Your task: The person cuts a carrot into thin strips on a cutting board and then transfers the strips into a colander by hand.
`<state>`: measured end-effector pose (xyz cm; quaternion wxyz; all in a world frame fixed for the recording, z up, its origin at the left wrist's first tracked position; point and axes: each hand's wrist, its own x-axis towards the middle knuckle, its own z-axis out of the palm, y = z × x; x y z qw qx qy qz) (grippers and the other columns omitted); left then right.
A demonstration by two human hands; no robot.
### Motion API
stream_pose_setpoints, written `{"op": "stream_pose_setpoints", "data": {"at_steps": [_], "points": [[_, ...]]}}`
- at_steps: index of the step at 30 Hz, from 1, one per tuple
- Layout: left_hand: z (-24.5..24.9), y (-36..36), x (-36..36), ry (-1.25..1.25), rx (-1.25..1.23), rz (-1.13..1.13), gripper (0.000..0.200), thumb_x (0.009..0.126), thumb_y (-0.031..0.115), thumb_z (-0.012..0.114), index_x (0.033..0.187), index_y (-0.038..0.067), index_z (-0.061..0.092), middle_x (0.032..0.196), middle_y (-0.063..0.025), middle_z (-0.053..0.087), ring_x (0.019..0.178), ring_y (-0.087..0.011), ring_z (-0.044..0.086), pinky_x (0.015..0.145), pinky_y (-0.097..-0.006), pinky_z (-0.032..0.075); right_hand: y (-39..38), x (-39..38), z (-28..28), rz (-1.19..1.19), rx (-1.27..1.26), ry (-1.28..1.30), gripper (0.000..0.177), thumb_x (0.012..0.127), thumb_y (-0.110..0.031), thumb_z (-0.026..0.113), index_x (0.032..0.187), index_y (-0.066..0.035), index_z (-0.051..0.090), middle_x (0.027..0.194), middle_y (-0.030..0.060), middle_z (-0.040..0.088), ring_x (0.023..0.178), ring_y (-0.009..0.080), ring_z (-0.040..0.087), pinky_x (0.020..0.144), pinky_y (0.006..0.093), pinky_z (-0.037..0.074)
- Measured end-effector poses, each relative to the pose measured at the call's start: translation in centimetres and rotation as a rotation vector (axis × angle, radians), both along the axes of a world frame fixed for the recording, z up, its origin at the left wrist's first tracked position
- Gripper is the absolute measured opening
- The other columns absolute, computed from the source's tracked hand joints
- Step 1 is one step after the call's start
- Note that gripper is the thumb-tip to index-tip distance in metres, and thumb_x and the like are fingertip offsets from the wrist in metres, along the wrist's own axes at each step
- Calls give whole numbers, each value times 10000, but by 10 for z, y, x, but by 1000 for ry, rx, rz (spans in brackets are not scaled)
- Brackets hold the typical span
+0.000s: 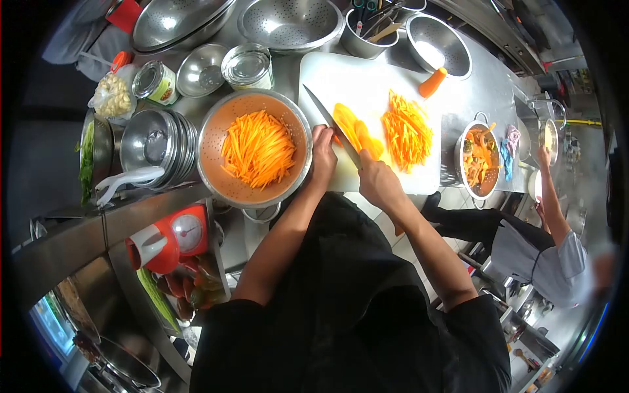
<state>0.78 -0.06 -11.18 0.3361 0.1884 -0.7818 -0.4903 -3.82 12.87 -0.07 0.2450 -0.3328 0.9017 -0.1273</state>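
Carrot slices (pixel 354 126): where?

Mid-board, overlapping, just right of the knife (pixel 325 112). Shreds (pixel 409 134) piled to their right on the same white board (pixel 321 69).

Hands?

Right hand (pixel 381 183) is gripping the knife handle. Left hand (pixel 322 157) is at the board's left edge, fingers curled beside the blade. Orange bit near its fingertips; can't tell if it's pinched.

Why curled?

My read: keeps fingertips tucked while steadying stock. Blade points far left, which suits a right arm coming in from the near side.

Why's the colander (pixel 213 150) left?

Holds more shreds. Likely parked there for short reach.

Edges?

Left is tight: colander rim just beside the board, left wrist next to it. Near side: floor tiles show past the board edge, so stuff pushed that way could drop. Most room is the board's far strip, plus some counter right, before the second colander (pixel 485 190). Carrot end (pixel 432 83) sits at the far right corner.
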Motion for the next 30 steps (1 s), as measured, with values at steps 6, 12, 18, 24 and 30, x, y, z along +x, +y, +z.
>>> {"op": "stream_pose_setpoints", "data": {"at_steps": [6, 12, 18, 24, 30], "points": [[-1, 6, -1, 77, 12, 68, 154, 870, -91, 476, 991, -68, 569, 947, -206, 546, 939, -363, 557, 838, -373, 474, -16, -8, -48, 85, -152, 119, 201, 799, -41, 506, 983, 18, 449, 666, 275, 612, 634, 431, 633, 621, 514, 508], [0, 1, 1, 35, 4, 4, 158, 850, -117, 475, 963, -55, 567, 943, -184, 549, 913, -348, 556, 787, -392, 464, -4, -6, -11, 61, -75, 47, 184, 813, -37, 530, 968, 18, 447, 674, 284, 611, 650, 452, 626, 626, 527, 502], [2, 5, 0, 75, 2, 58, 156, 842, -116, 478, 959, -48, 557, 946, -180, 545, 905, -351, 556, 785, -387, 463, -4, -7, -24, 54, -163, 25, 182, 812, -32, 534, 968, 12, 450, 675, 282, 613, 640, 453, 624, 620, 531, 505], [7, 7, 0, 55, 1, 67, 172, 855, -91, 486, 1009, -37, 541, 957, -184, 529, 913, -355, 558, 810, -392, 473, -11, -9, -58, 83, -217, 112, 170, 799, -37, 528, 944, 20, 458, 673, 276, 613, 631, 438, 631, 606, 516, 508], [10, 7, 10, -27, -97, -6, 159, 849, -54, 523, 1005, -23, 517, 954, -195, 502, 917, -401, 513, 797, -437, 435, -3, -35, 27, -135, -267, -379, 175, 849, -112, 557, 957, 21, 517, 691, 211, 599, 606, 338, 622, 590, 437, 499]]}}
